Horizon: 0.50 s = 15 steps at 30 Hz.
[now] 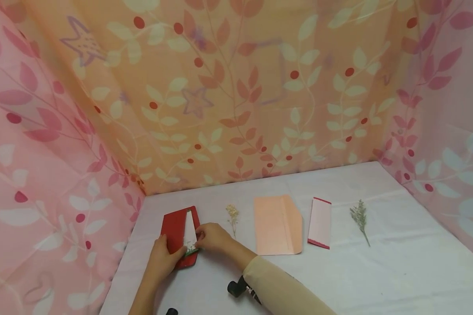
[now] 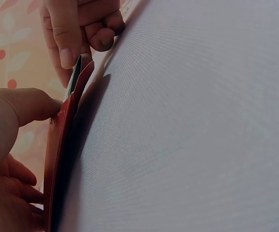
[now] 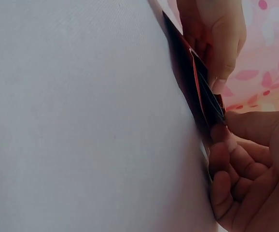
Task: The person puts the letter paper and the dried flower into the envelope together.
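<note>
A red envelope (image 1: 173, 229) lies on the left of the table, its flap side to the right. My left hand (image 1: 162, 259) holds its lower left, with the thumb across the front and the other fingers along the left edge. In the envelope's opening sits a white card (image 1: 189, 232) with green ends and small printed sprigs. My right hand (image 1: 217, 239) pinches the card's right edge between thumb and fingers. In the right wrist view, the right thumb and fingertips meet at the dark card edge (image 3: 209, 96), beside the left thumb. The left wrist view shows the red envelope (image 2: 62, 140) edge-on.
Right of the hands lie a pale dried flower sprig (image 1: 232, 214), a peach envelope (image 1: 269, 227), a pinkish-white card (image 1: 319, 223) with red ends and a green sprig (image 1: 358, 215). A black object (image 1: 236, 287) sits by the right sleeve (image 1: 280, 284). Patterned curtains (image 1: 236, 87) surround the white table.
</note>
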Motion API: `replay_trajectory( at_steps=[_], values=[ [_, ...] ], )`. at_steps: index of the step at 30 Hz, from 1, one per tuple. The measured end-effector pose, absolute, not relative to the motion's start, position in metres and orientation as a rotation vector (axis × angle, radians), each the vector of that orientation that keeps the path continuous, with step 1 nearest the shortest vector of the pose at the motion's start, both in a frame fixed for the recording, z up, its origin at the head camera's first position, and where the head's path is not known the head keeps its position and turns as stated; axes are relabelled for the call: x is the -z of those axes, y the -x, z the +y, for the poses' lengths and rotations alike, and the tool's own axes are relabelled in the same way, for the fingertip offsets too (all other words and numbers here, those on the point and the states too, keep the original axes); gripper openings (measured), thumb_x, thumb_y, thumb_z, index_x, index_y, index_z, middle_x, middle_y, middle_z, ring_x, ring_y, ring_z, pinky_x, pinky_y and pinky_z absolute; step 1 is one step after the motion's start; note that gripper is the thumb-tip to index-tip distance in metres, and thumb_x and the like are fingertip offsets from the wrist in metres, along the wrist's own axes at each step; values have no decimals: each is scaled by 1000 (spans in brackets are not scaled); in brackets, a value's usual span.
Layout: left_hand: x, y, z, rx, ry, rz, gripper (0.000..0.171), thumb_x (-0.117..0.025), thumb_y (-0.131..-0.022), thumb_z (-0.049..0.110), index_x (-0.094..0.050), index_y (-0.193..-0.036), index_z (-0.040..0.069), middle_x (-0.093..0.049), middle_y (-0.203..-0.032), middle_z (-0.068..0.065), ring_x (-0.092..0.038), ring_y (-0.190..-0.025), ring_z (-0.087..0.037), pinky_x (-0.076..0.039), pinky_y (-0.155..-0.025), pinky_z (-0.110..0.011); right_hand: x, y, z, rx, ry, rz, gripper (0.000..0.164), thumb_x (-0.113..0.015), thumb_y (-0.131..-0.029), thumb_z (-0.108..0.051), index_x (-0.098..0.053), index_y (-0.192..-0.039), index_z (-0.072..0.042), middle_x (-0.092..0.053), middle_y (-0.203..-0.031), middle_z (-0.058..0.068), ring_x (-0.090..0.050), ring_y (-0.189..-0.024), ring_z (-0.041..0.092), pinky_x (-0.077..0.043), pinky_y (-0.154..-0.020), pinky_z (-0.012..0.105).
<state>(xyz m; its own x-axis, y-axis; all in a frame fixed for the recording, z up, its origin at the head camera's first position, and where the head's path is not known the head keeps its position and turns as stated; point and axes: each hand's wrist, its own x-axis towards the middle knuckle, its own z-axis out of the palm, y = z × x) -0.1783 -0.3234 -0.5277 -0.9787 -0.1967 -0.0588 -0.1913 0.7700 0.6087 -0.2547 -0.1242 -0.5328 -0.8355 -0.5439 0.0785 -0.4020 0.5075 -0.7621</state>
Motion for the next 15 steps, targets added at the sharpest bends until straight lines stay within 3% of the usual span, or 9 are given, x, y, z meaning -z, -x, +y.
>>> replay_trajectory(
  at_steps=[7, 12, 15],
  values=[
    [529, 179, -323, 990, -328, -2944, 99, -77, -89, 42, -28, -150, -18, -41, -148, -37, -44, -133, -49, -41, -109, -64, 531, 253, -126, 1336, 667, 2609, 29, -85, -73, -16, -79, -100, -8, -67, -78, -9, -53, -69, 3, -46, -63, 20],
    [531, 179, -324, 978, -331, -2935, 99, -77, -89, 42, -28, -150, -19, -39, -150, -39, -39, -138, -53, -36, -112, -65, 528, 244, -127, 1572, 459, 2499, 21, -84, -71, -8, -78, -91, -4, -68, -72, -5, -56, -62, 6, -49, -54, 24],
    [531, 178, -324, 975, -336, -2941, 98, -76, -90, 39, -27, -150, -20, -36, -151, -40, -32, -142, -55, -32, -115, -66, 530, 238, -130, 1593, 384, 2459, 22, -84, -74, -9, -76, -94, -5, -65, -69, -6, -55, -56, 7, -48, -51, 24]
  ],
)
